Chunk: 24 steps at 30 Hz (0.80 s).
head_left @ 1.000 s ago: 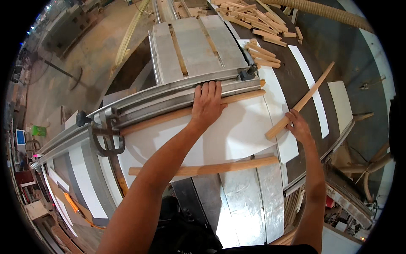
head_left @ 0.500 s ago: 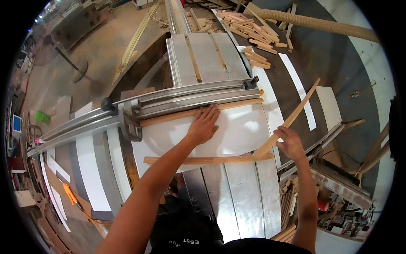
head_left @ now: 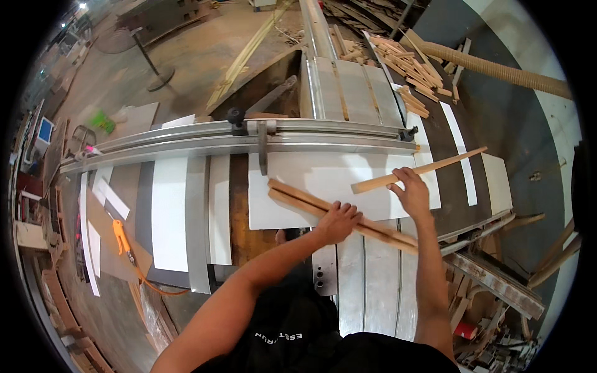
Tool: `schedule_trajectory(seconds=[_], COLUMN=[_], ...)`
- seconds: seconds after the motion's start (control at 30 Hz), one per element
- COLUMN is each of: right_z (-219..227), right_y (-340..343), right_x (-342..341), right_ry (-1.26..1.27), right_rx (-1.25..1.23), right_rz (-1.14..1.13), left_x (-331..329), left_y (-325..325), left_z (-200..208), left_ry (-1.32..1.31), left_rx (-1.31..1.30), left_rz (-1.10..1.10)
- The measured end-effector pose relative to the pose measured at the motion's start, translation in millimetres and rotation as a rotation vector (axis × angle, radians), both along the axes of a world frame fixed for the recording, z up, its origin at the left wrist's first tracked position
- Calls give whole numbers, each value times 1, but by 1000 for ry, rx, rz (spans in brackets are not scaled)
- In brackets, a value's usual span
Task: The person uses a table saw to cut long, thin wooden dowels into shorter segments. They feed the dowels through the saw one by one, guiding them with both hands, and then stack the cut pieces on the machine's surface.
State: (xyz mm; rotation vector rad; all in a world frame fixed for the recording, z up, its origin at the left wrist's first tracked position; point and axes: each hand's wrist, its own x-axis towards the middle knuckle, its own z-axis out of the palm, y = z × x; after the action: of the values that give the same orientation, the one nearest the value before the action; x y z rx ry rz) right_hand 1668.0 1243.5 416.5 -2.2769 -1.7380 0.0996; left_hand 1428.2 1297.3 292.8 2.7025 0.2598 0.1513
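My left hand [head_left: 339, 222] is closed around two long wooden strips [head_left: 297, 199] lying side by side, slanting from upper left to lower right over the near edge of a white board [head_left: 286, 171]. Between finger and thumb, my right hand [head_left: 410, 189] grips a tapered wooden stick [head_left: 451, 160], pointing up to the right. Its broad end is above the same board. Behind the board runs a metal fence [head_left: 348, 144] with a stop [head_left: 263, 149] on it. The fence side facing me has no strip against it.
Cut wooden sticks are piled [head_left: 413, 68] at the far right, below a ribbed hose [head_left: 497, 69]. An orange air blow gun [head_left: 119, 236] with a hose lies on the left. A grooved metal table [head_left: 354, 87] extends beyond the fence. A metal rail [head_left: 497, 286] stands at the right.
My left hand has drawn the strip away from the fence toward me and now grips it together with the nearer strip. The stick in my right hand has turned flatter and lifted off the nearer strip.
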Motion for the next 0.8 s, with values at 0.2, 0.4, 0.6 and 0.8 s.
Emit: schedule_trajectory(seconds=[0.2, 0.4, 0.6, 0.8], right_z=[-92, -133, -131, -139], right_y=[61, 93, 43, -51], right_x=[-60, -100, -10, 183], right_ry=[-32, 382, 460, 39], right_rx=[-139, 95, 244, 163], right_rz=[-95, -88, -88, -397], left_x=[-21, -20, 30, 52], left_y=[-34, 27, 135, 162], left_z=[16, 7, 14, -6], left_ry=[-3, -118, -87, -162], left_rx=[-163, -254, 97, 206], left_rz=[24, 341, 461, 424])
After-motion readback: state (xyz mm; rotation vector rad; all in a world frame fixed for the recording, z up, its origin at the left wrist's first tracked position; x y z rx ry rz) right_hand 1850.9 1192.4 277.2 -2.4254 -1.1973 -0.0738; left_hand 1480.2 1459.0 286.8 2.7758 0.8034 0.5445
